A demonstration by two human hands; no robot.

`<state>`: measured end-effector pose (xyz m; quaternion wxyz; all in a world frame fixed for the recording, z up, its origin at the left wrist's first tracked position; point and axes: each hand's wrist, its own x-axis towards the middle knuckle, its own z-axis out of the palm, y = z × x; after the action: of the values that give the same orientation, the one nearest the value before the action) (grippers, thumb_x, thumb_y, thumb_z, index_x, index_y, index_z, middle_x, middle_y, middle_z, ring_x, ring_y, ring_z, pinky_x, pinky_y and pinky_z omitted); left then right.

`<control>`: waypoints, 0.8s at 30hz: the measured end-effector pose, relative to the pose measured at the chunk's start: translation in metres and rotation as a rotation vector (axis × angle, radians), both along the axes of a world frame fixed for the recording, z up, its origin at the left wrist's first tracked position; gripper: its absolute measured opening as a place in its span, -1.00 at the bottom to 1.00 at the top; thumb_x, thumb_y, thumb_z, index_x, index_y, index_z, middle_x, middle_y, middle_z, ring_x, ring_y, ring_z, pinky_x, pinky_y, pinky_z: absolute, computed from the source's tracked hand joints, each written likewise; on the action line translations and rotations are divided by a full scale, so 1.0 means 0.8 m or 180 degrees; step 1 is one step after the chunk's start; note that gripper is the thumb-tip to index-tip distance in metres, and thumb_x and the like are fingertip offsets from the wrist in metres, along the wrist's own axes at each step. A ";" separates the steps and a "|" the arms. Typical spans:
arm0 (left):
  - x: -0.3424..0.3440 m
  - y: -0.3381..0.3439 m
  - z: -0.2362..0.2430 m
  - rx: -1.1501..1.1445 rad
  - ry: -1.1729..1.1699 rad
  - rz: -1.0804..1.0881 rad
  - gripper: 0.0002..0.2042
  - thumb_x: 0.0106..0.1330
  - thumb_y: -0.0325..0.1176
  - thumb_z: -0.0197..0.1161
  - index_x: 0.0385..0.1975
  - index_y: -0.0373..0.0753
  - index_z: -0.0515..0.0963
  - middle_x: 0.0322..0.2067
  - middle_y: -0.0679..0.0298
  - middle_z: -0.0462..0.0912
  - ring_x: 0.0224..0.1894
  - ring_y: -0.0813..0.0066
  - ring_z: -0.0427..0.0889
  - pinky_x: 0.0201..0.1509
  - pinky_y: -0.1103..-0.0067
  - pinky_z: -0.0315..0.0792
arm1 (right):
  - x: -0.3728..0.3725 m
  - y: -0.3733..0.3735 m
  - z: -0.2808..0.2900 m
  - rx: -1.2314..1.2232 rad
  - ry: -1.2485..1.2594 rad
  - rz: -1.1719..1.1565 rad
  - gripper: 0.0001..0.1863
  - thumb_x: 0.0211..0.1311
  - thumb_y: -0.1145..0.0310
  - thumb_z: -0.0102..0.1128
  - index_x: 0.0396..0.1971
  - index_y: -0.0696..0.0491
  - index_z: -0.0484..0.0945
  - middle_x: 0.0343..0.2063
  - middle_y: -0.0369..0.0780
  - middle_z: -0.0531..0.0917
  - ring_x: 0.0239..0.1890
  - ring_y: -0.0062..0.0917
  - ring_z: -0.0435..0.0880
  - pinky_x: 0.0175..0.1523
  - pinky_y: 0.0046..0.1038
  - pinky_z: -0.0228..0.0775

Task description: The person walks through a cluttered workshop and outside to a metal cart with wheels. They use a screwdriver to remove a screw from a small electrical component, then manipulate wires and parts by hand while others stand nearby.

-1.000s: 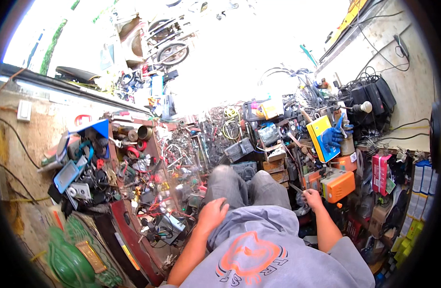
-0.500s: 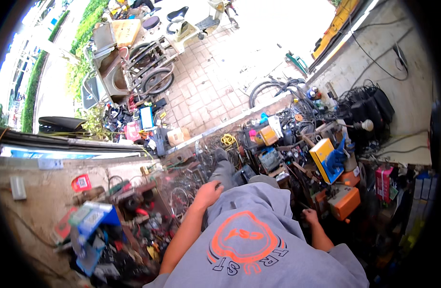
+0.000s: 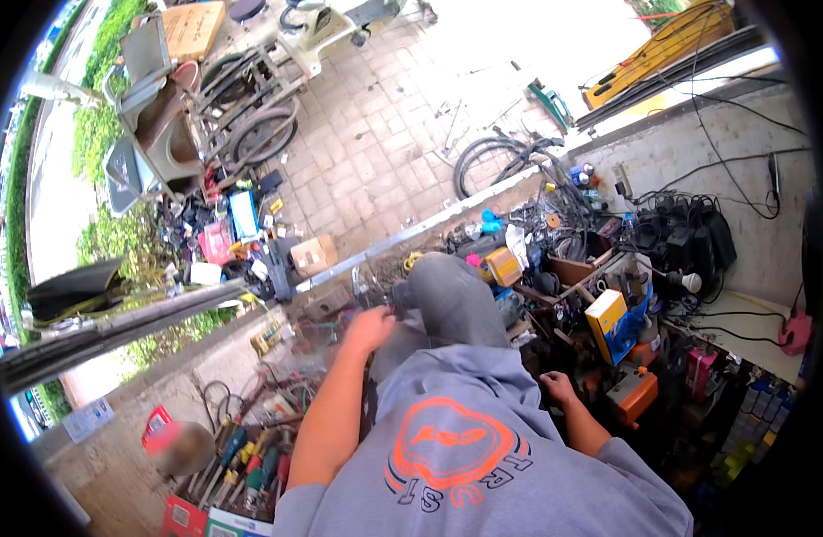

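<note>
My left hand (image 3: 370, 328) hangs beside my raised grey-trousered leg (image 3: 456, 300), above a blurred heap of metal parts. Its fingers look loosely apart, and I see nothing in them. On the other side, my right hand (image 3: 557, 388) is low beside my hip, fingers curled in with no object showing. An orange and grey machine (image 3: 634, 396) is the thing nearest to it on the right. A rack of screwdrivers and other hand tools (image 3: 241, 465) stands to the left of my left forearm.
A raised sill (image 3: 389, 259) crosses ahead, with brick paving (image 3: 367, 161) beyond. A yellow and blue box (image 3: 608, 324) and a yellow box (image 3: 501, 267) lie among clutter at right. A cardboard box (image 3: 314, 255), a tyre (image 3: 488, 166) and a wheeled frame (image 3: 250, 112) are farther off.
My knee has come up ahead of me, and my left hand has moved slightly forward and left. The view has shifted, bringing the screwdriver rack into sight at lower left.
</note>
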<state>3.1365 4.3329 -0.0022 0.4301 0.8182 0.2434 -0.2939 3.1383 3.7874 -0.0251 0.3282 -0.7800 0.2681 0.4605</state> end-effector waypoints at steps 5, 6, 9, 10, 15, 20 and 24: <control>-0.003 0.060 -0.031 0.0233 -0.0066 0.0099 -0.67 0.24 -0.16 0.13 -0.11 -0.21 0.60 -0.16 -0.06 0.63 -0.03 -0.05 0.57 0.09 0.31 0.43 | 0.064 0.087 0.036 -0.0030 -0.0110 0.0021 -0.71 0.22 0.27 0.22 -0.29 0.24 0.63 -0.46 -0.22 0.67 -0.43 -0.53 0.63 -0.35 -0.45 0.50; -0.010 0.072 -0.035 0.0284 -0.0058 0.0115 -0.65 0.25 -0.13 0.12 -0.11 -0.23 0.60 -0.14 -0.06 0.63 -0.02 -0.04 0.57 0.09 0.31 0.43 | 0.083 0.107 0.048 -0.0014 -0.0055 -0.0125 -0.70 0.21 0.26 0.23 -0.29 0.24 0.63 -0.46 -0.22 0.68 -0.43 -0.53 0.63 -0.35 -0.45 0.50; -0.014 0.105 -0.043 0.0270 0.0011 0.0393 -0.59 0.28 -0.07 0.07 -0.12 -0.28 0.60 -0.13 -0.10 0.61 -0.01 -0.04 0.56 0.10 0.28 0.41 | 0.120 0.101 -0.014 -0.0155 -0.0234 0.0536 -0.72 0.20 0.27 0.21 -0.29 0.21 0.65 -0.49 -0.18 0.69 -0.46 -0.51 0.65 -0.36 -0.42 0.51; -0.012 0.116 -0.038 0.0398 0.0143 0.0498 -0.61 0.29 -0.09 0.07 -0.14 -0.29 0.60 -0.15 -0.10 0.62 -0.01 -0.05 0.56 0.09 0.30 0.42 | 0.144 0.119 -0.019 -0.0229 -0.0371 0.0882 -0.72 0.20 0.28 0.20 -0.29 0.21 0.65 -0.50 -0.17 0.68 -0.47 -0.51 0.65 -0.36 -0.41 0.51; -0.100 0.195 -0.106 0.0537 0.0593 0.0242 -0.63 0.28 -0.11 0.09 -0.24 -0.32 0.63 -0.26 -0.08 0.66 -0.11 0.00 0.63 -0.01 0.26 0.47 | 0.210 0.188 -0.077 0.0406 -0.0547 -0.0462 -0.71 0.18 0.25 0.23 -0.32 0.21 0.64 -0.44 -0.19 0.70 -0.46 -0.54 0.65 -0.37 -0.44 0.49; -0.019 0.243 -0.186 0.0393 0.0564 0.1056 -0.64 0.30 -0.15 0.09 -0.22 -0.36 0.63 -0.24 -0.01 0.69 -0.20 0.17 0.69 -0.07 0.36 0.51 | 0.254 0.200 -0.103 0.0346 -0.0511 -0.0700 -0.67 0.14 0.22 0.28 -0.27 0.21 0.66 -0.46 -0.20 0.68 -0.47 -0.54 0.63 -0.35 -0.43 0.50; 0.195 0.268 -0.102 -0.0507 0.0214 0.1637 -0.66 0.36 -0.23 0.08 -0.15 -0.45 0.56 -0.29 0.09 0.70 -0.29 0.37 0.71 -0.15 0.50 0.54 | 0.286 0.205 -0.133 -0.0004 -0.0894 -0.0550 -0.72 0.21 0.28 0.22 -0.29 0.24 0.64 -0.45 -0.15 0.69 -0.50 -0.47 0.66 -0.39 -0.41 0.50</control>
<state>3.2921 4.5474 -0.0836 0.5453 0.6829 0.4334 -0.2202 3.3668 3.9515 -0.1314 0.4004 -0.8109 0.2859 0.3168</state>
